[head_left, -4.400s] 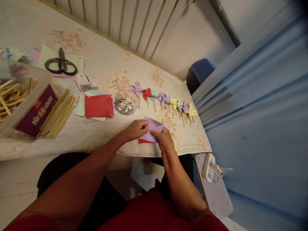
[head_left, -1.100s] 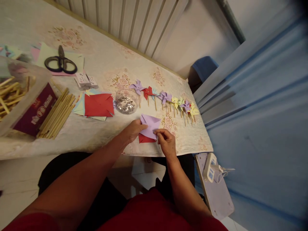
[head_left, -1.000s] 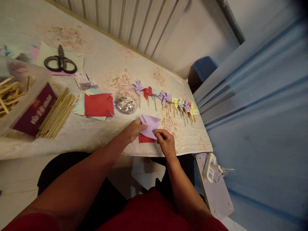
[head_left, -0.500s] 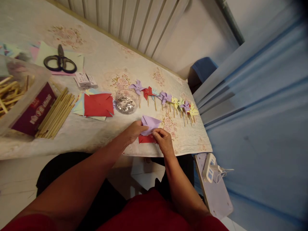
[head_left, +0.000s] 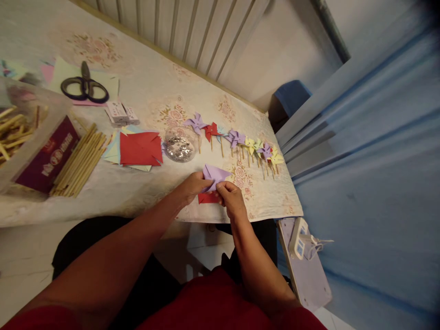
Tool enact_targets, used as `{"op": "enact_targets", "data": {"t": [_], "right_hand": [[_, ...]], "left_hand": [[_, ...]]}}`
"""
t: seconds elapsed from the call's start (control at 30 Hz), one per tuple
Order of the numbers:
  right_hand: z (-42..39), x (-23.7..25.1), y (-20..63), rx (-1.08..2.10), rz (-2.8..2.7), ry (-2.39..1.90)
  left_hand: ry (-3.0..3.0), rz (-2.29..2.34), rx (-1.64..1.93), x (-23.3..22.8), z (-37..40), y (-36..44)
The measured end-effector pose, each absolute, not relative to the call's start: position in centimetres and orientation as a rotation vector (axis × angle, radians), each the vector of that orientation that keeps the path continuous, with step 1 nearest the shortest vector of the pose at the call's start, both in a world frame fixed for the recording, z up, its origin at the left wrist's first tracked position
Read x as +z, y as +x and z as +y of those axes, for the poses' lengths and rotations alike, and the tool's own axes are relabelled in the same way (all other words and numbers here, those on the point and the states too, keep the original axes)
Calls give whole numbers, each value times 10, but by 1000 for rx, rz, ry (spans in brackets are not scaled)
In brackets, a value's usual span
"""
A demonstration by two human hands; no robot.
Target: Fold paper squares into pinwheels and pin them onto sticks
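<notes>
Both hands work a lilac paper square [head_left: 216,173] near the table's front edge. My left hand [head_left: 192,185] pinches its left side and my right hand [head_left: 231,198] folds a corner toward the middle. Under the lilac paper lies a red paper piece [head_left: 206,198], partly hidden by my fingers. Just beyond stands a row of finished paper pinwheels [head_left: 237,142] on short sticks, in purple, red, yellow and blue.
A clear bowl of shiny bits [head_left: 179,145] sits left of the pinwheels. Further left are a red-topped stack of cut paper squares [head_left: 139,149], a bundle of wooden sticks [head_left: 80,159], a dark red box [head_left: 46,156], small white boxes [head_left: 120,112] and black scissors [head_left: 84,87]. A white power strip [head_left: 298,238] lies below the table's right end.
My right hand has drawn in toward the left hand, folding the lilac paper's near corner to the centre. The paper looks smaller and more bunched than before.
</notes>
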State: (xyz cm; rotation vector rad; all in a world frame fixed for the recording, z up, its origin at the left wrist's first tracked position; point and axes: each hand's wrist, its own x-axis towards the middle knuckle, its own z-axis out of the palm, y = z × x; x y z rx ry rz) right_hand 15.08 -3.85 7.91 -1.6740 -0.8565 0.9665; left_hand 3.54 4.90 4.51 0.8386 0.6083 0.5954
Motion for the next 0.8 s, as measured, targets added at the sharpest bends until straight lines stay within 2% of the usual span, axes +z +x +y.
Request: {"op": "enact_targets", "data": {"t": [0.8], "right_hand": [[-35,61,156,788,-856,-1800]], "left_hand": [[860,682,573,41,50,38]]}}
